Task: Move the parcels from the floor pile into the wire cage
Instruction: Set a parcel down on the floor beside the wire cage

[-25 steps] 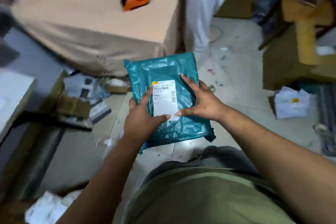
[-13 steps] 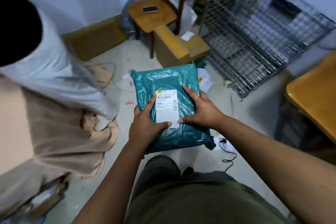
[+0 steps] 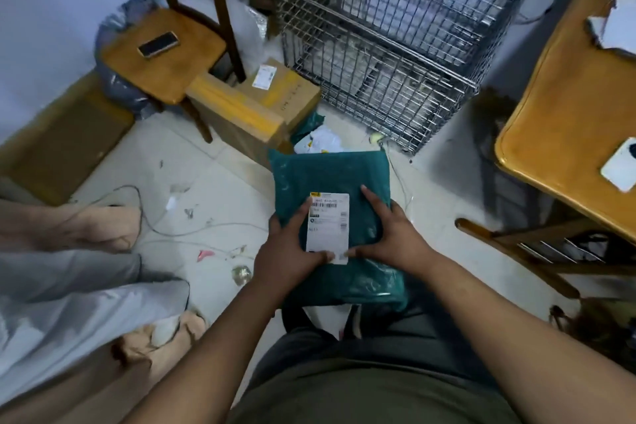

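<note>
Head view, carrying stage. The teal parcel (image 3: 330, 175), a soft plastic mailer, was held clear of the floor in front of the person's body, short of the wire cage (image 3: 378, 45) that stood at the far centre of the scene. The left hand (image 3: 289, 251) gripped the parcel's left edge, with forefinger and thumb laid on top across the white shipping label (image 3: 328, 227). The right hand (image 3: 392, 237) gripped the right edge, forefinger stretched over the top face and thumb pointed inward to the label's lower corner. The remaining fingers of both hands were hidden, presumably under the parcel. A grip from both sides probably kept the limp bag flat and level, label upward, ready to be passed over the cage rim. The cage top appeared open. Pale shapes showed through its mesh, too blurred to identify. Between parcel and cage, on the floor, lay white mailers (image 3: 320, 141) beside two cardboard boxes (image 3: 261, 103), likely the rest of the pile. To the far left stood a wooden chair (image 3: 165, 55) bearing a phone (image 3: 158, 44). A wooden table (image 3: 557, 113) filled the right side. The remaining step was judged to be a short forward reach and release into the cage.
</note>
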{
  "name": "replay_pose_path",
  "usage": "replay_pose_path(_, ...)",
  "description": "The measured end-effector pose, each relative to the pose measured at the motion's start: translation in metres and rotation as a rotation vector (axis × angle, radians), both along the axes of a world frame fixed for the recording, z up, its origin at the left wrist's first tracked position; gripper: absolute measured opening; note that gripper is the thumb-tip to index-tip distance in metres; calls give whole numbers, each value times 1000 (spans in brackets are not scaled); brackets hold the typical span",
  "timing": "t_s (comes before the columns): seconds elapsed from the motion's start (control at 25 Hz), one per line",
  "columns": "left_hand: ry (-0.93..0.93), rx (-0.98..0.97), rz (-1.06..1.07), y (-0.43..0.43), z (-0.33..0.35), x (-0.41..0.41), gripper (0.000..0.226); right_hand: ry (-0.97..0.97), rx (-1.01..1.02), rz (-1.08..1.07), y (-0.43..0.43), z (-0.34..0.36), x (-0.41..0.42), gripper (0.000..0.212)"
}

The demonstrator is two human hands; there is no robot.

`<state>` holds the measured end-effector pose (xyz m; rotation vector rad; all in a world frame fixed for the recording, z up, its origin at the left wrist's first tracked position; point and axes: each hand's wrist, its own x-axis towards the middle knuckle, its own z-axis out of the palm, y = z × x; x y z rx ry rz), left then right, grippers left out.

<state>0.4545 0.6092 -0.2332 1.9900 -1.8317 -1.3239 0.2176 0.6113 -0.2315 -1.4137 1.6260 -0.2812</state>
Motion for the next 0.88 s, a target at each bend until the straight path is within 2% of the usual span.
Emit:
replay_pose_path(0.24, -18, -4, -49, -81, -20, -43, 110, -23, 69, -81, -64, -29, -37, 127)
replay_pose_path(0.44, -23, 18, 43, -171, -63, -89, 112, -18, 80, -33, -176, -75, -80, 124)
replay_pose_path(0.64, -28, 39, 118, -266, -145, -126, 109, -5, 95, 18, -290, -152, -115, 118)
replay_pose_path(0.88, 11, 143, 188, -350, -296, -143, 111, -15, 178, -26, -386, -302, -122, 113)
